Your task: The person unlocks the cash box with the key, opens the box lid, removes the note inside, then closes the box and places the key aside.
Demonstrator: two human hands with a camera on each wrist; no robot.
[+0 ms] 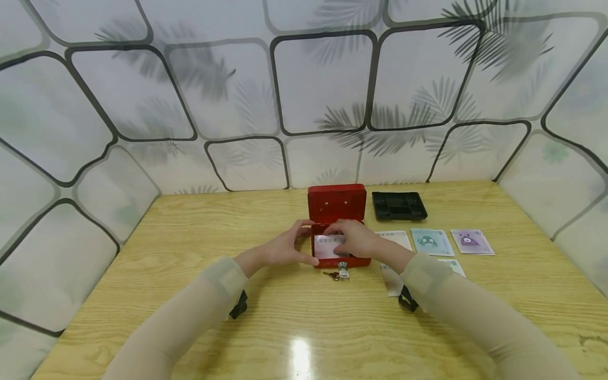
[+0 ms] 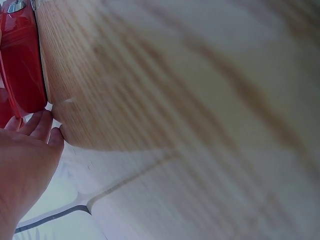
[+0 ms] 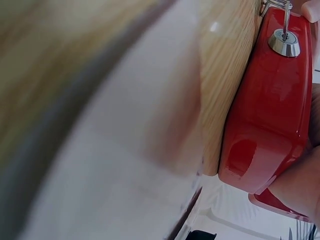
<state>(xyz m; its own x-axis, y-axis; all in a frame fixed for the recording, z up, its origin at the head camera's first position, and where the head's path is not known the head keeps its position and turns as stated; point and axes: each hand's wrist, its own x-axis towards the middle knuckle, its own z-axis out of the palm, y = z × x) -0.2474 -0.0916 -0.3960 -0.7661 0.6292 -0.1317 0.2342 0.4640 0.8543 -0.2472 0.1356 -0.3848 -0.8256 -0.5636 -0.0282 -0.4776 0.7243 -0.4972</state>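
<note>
A red cash box [image 1: 349, 261] stands on the table with its lid [image 1: 336, 203] raised at the back. My left hand [image 1: 284, 247] holds the box's left side, thumb at the front corner and fingers towards the back corner. Its fingertips meet the red wall in the left wrist view. Inside the box lies white printed paper [image 1: 326, 247]. My right hand [image 1: 353, 237] reaches into the box from the right, its thumb and fingers spread over the paper. A lock with a key in it [image 3: 285, 42] is on the box's front; more keys [image 1: 334, 275] hang there.
Behind and right of the box lies a black compartment tray [image 1: 399, 206]. Paper sheets [image 1: 390, 279] lie beside the box, partly under my right arm. Farther right are teal monster cards [image 1: 431, 241] and a purple monster card [image 1: 472, 242]. A patterned wall [image 1: 323, 84] borders the table's back.
</note>
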